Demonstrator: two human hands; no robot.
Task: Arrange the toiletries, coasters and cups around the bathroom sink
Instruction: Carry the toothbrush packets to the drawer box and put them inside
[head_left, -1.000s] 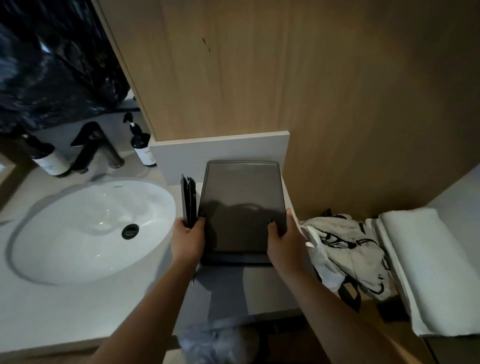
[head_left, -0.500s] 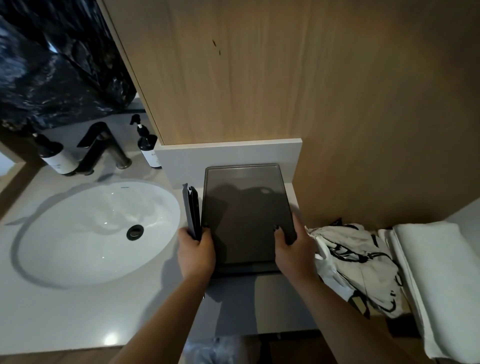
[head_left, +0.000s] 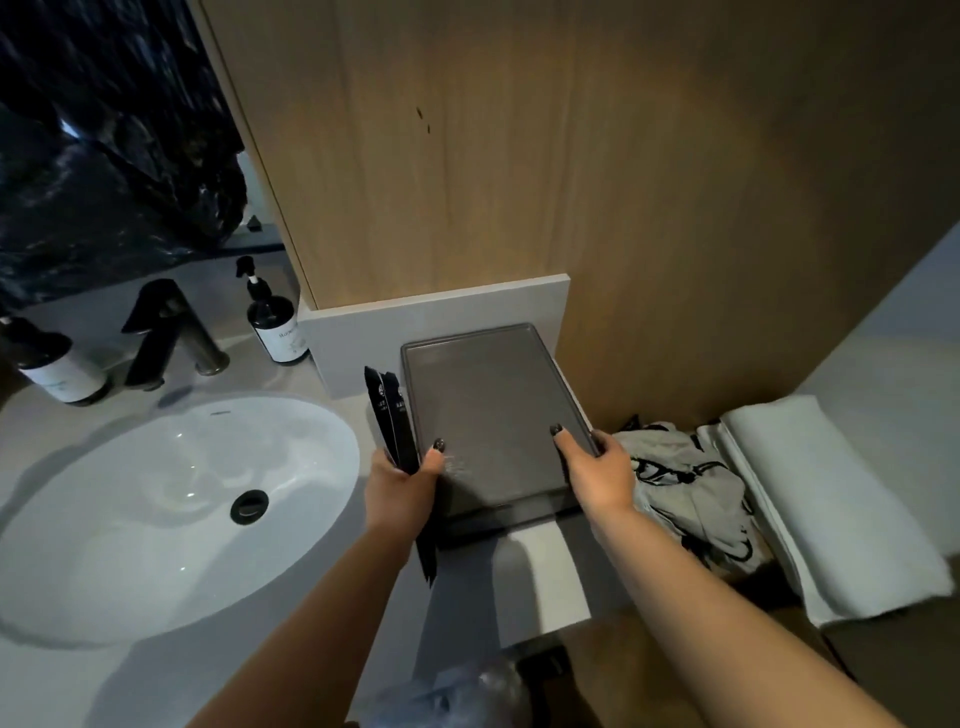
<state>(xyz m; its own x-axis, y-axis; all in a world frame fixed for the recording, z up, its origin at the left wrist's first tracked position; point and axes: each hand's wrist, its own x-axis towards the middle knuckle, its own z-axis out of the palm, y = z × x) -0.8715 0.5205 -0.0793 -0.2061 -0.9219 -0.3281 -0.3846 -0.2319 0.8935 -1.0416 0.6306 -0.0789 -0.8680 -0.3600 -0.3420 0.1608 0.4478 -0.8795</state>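
A dark grey rectangular tray (head_left: 488, 405) lies on the counter to the right of the sink, its far end against the low backsplash. My left hand (head_left: 400, 493) grips the tray's near left edge, thumb on top, and also holds two thin black sachets (head_left: 392, 421) upright beside the tray. On the near right edge my right hand (head_left: 597, 478) holds the tray, thumb on its surface and fingers curled round the rim.
White oval sink (head_left: 104, 519) fills the left. Behind it stand a black faucet (head_left: 166, 332) and two dark pump bottles (head_left: 272, 322) (head_left: 52, 364). A printed bag (head_left: 691, 483) and a folded white towel (head_left: 826, 493) lie to the right. A wooden wall stands behind.
Both hands keep their hold on the tray. The tray has shifted slightly toward the backsplash while the view drew a little closer.
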